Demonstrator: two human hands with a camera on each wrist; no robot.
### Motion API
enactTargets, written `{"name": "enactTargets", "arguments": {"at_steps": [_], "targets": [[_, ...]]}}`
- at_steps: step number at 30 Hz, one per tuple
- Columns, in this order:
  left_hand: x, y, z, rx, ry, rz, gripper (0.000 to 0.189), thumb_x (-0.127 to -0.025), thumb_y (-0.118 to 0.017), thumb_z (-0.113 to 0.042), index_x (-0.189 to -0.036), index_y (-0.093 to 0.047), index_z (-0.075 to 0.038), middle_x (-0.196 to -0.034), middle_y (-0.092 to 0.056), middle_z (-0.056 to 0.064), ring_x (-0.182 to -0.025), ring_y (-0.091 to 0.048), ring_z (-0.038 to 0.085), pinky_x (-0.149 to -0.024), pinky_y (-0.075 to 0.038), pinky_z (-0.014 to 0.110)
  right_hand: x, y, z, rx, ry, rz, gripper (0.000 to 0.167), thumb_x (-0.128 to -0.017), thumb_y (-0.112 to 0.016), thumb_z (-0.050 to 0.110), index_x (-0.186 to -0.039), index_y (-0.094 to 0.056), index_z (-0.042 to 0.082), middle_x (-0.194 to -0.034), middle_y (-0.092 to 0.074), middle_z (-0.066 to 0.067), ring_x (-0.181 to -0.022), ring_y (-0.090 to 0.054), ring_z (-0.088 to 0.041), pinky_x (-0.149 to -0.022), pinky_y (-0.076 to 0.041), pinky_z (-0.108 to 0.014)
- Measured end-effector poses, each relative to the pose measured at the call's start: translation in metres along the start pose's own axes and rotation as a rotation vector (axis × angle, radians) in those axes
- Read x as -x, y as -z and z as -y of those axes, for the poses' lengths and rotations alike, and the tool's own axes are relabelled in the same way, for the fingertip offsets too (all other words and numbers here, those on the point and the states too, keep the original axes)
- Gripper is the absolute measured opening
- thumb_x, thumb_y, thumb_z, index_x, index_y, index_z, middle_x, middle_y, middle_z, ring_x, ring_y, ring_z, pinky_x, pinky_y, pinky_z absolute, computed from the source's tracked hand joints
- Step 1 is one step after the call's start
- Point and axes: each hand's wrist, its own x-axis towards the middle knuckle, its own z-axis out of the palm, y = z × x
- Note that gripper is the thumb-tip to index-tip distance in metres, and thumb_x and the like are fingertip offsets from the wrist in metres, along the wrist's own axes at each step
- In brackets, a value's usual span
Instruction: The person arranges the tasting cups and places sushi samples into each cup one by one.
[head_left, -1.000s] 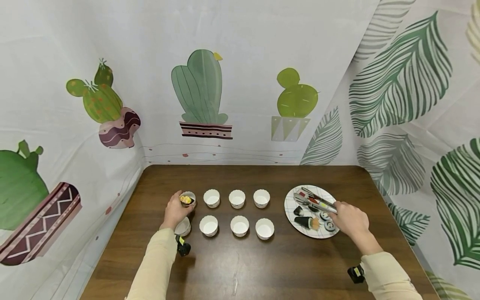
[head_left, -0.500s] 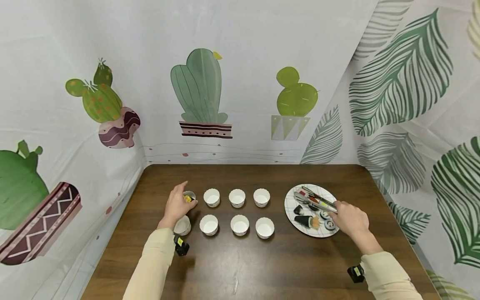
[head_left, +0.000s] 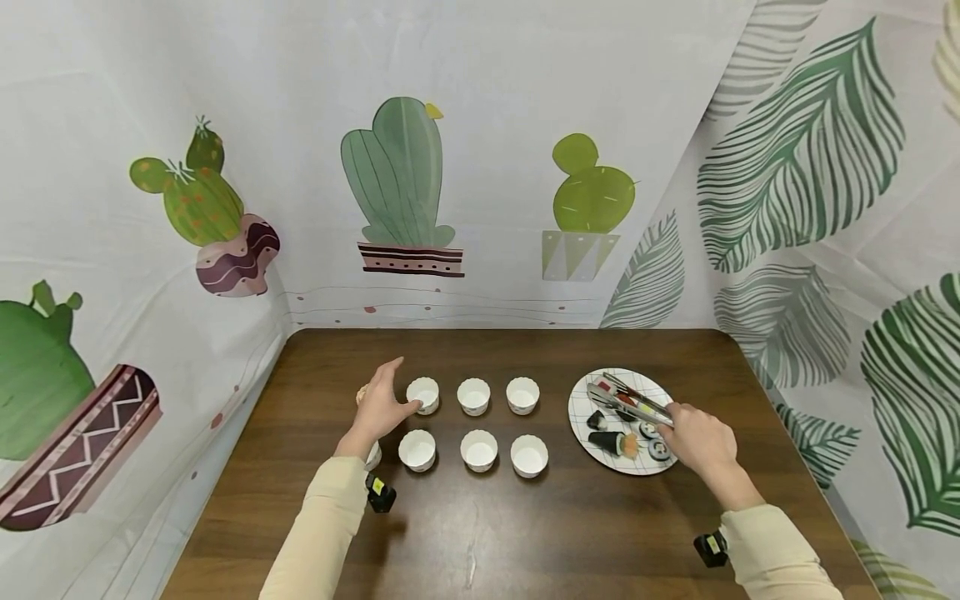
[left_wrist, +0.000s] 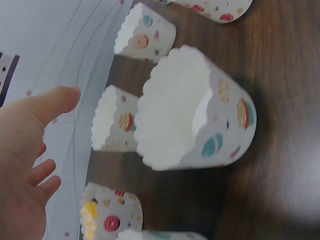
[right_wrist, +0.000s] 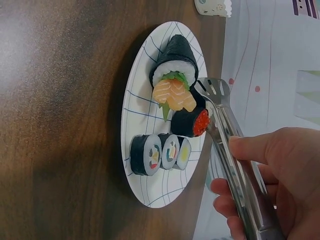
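Observation:
My left hand, fingers loosely spread and holding nothing, hovers over the left end of the cup rows. Its thumb is right by a white paper baking cup in the back row. Behind the hand, a cup contains a piece of toy sushi with a yellow topping; in the head view the hand mostly hides it. My right hand grips metal tongs over the plate. The tong tips are close beside a roll with red roe.
Other cups stand in two rows across the wooden table. Also on the plate are a cone-shaped hand roll with salmon and several small sushi rolls. A printed cloth hangs behind the table.
My left hand has let go of the cup with the yellow-topped sushi and shifted right to the neighbouring back-row cup. The right hand and tongs stay put.

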Motion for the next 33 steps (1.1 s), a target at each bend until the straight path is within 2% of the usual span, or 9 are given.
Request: {"name": "enactTargets", "arguments": {"at_steps": [4,9,19,27,33], "targets": [[-0.001,-0.008,-0.005,0.002,0.0,0.034,0.087,-0.074,-0.075,-0.026,-0.144,-0.026,-0.007,-0.144,-0.03,0.018,-0.127,-0.038,0.038,-0.095,-0.039,0.052,0.001,-0.001,0.001,0.002,0.003,-0.009,0.025,-0.079,-0.064,0.022,-0.09,-0.06,-0.001,-0.079,-0.061,-0.019,-0.061,-0.058,-0.039,-0.048,-0.041,-0.051],[-0.004,-0.017,-0.008,-0.003,0.032,0.063,0.087,-0.074,-0.075,-0.026,-0.143,-0.026,-0.007,-0.144,-0.031,0.018,-0.127,-0.038,0.036,-0.096,-0.038,0.052,0.001,-0.001,0.001,0.001,0.003,-0.007,0.026,-0.08,-0.064,0.022,-0.091,-0.06,-0.001,-0.08,-0.061,-0.02,-0.063,-0.058,-0.04,-0.049,-0.041,-0.051],[-0.009,-0.028,-0.005,0.013,0.131,0.123,0.087,-0.075,-0.075,-0.026,-0.144,-0.025,-0.006,-0.145,-0.03,0.018,-0.126,-0.038,0.038,-0.095,-0.039,0.052,0.003,-0.001,0.002,0.002,0.002,-0.014,0.024,-0.079,-0.064,0.022,-0.089,-0.06,0.0,-0.078,-0.061,-0.019,-0.062,-0.058,-0.04,-0.049,-0.041,-0.051],[-0.013,-0.035,-0.001,-0.014,0.165,0.113,0.085,-0.073,-0.075,-0.025,-0.141,-0.03,-0.003,-0.142,-0.035,0.02,-0.125,-0.04,0.037,-0.095,-0.039,0.051,0.002,-0.002,0.001,-0.005,-0.001,-0.008,0.025,-0.08,-0.064,0.022,-0.09,-0.06,-0.001,-0.078,-0.061,-0.019,-0.062,-0.057,-0.04,-0.049,-0.041,-0.051],[-0.014,-0.037,-0.004,-0.032,0.199,0.109,0.084,-0.073,-0.076,-0.025,-0.14,-0.032,-0.003,-0.14,-0.037,0.02,-0.123,-0.043,0.037,-0.094,-0.04,0.051,0.003,-0.003,0.001,-0.011,-0.004,-0.01,0.027,-0.08,-0.063,0.022,-0.093,-0.061,-0.001,-0.083,-0.062,-0.021,-0.064,-0.058,-0.042,-0.05,-0.042,-0.052]]}}
